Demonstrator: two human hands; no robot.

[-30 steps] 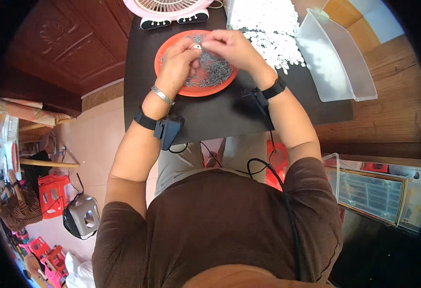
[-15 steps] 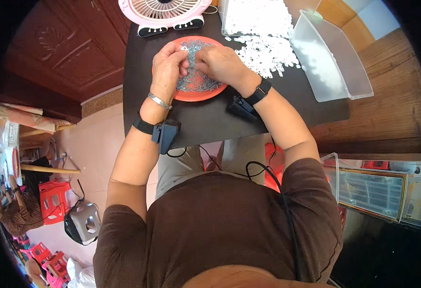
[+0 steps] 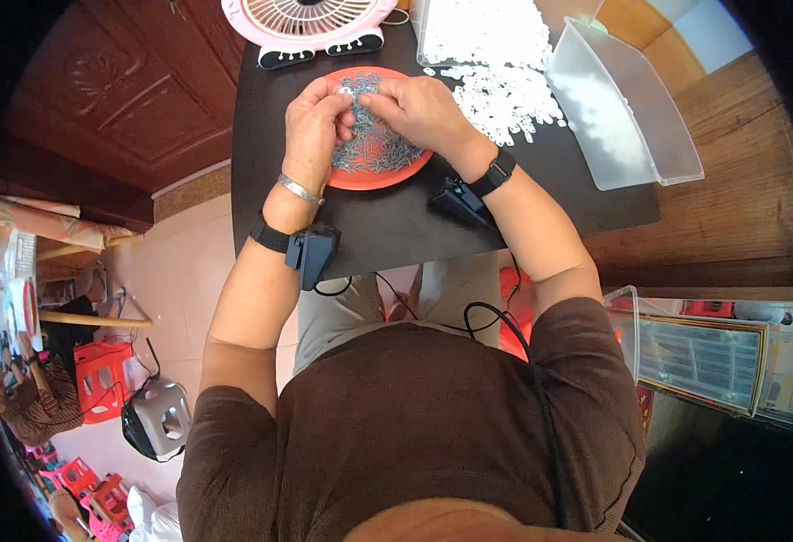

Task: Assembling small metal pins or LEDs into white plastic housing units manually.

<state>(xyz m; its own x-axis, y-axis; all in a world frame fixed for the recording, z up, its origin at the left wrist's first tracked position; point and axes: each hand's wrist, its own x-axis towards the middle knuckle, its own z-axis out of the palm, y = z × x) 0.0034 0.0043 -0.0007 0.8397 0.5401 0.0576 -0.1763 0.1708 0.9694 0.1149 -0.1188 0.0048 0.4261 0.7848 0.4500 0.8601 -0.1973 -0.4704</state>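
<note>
Over an orange-red round plate (image 3: 359,181) heaped with small grey metal nails (image 3: 374,154), my two hands meet fingertip to fingertip. My left hand (image 3: 317,119) is closed, pinching a small white plastic clip (image 3: 346,91) between thumb and fingers. Just to its right, my right hand (image 3: 422,110) is closed too, thumb and forefinger pressed together close to the clip. Whatever sits in that right pinch is too small to make out. Many more white clips (image 3: 505,104) lie loose on the dark table, to the right of the plate.
A clear bin (image 3: 422,41) full of white clips stands at the back, beside another translucent bin (image 3: 627,117) on the right. A pink fan (image 3: 311,50) stands behind the plate. Both wrists carry strapped black devices (image 3: 313,256), with a cable (image 3: 541,388) running down my body.
My right hand has shifted and turned, its thumb and forefinger now coming up against the clip in my left hand. The left hand has stayed almost still.
</note>
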